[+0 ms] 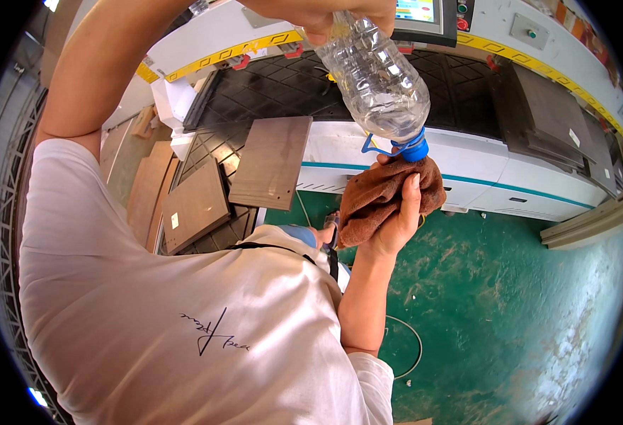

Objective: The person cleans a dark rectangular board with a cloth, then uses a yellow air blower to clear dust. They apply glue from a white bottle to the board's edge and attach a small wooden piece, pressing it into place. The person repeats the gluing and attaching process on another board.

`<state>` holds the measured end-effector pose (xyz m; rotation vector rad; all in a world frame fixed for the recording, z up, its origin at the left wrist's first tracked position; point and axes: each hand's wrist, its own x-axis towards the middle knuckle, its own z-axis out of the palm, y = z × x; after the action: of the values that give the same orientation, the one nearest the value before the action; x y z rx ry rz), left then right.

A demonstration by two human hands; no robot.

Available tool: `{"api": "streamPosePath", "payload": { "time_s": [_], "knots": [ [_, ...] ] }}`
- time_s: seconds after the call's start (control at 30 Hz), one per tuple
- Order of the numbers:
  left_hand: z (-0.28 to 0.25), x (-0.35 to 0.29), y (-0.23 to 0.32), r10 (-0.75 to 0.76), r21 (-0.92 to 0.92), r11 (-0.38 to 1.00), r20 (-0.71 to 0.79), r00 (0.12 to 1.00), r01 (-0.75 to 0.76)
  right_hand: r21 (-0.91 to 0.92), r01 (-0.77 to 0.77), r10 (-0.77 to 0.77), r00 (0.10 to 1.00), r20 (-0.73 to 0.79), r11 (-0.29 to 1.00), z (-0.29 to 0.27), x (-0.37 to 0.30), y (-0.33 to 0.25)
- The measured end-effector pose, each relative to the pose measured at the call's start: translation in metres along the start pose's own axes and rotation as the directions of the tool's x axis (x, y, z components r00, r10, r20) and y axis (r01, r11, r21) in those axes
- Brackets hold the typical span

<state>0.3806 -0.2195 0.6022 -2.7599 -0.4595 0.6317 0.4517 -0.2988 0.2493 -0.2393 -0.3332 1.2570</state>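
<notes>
My left hand [318, 10], partly cut off by the top edge, grips the base end of a clear plastic bottle [386, 81]. The bottle is tilted with its neck downward, its blue cap [415, 149] on and a blue carrying loop hanging at the neck. No liquid can be made out inside it. Just below the cap, my right hand [394, 230] clasps a bunched brown cloth [379, 202], thumb up along its near side. The cap touches or nearly touches the cloth; some fingers are hidden behind it.
Ahead is a white machine [471, 152] with a dark bed, a yellow-striped rail and a screen [418, 10]. Wood-look panels [272, 159] lie at its left, and dark panels [545, 113] are stacked at the right. A thin cable [419, 347] lies on the green floor [481, 304].
</notes>
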Motion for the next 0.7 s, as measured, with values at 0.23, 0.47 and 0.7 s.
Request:
{"api": "streamPosePath", "payload": {
  "time_s": [0.23,0.47,0.7],
  "knots": [
    [0.002,-0.004,-0.004,0.027,-0.029,0.999,-0.030,0.999,-0.028,0.039,-0.041,0.041,0.999,-0.004,0.998,0.002,0.001,0.000],
    [-0.011,0.000,0.001,-0.198,-0.165,0.958,0.204,0.959,0.233,0.035,-0.062,0.061,0.998,0.009,0.997,0.004,0.002,0.002],
    [-0.007,0.006,0.008,-0.354,-0.083,0.917,0.276,0.894,0.389,0.076,-0.073,0.073,0.997,0.001,0.994,0.008,0.000,0.004]
  ]
}}
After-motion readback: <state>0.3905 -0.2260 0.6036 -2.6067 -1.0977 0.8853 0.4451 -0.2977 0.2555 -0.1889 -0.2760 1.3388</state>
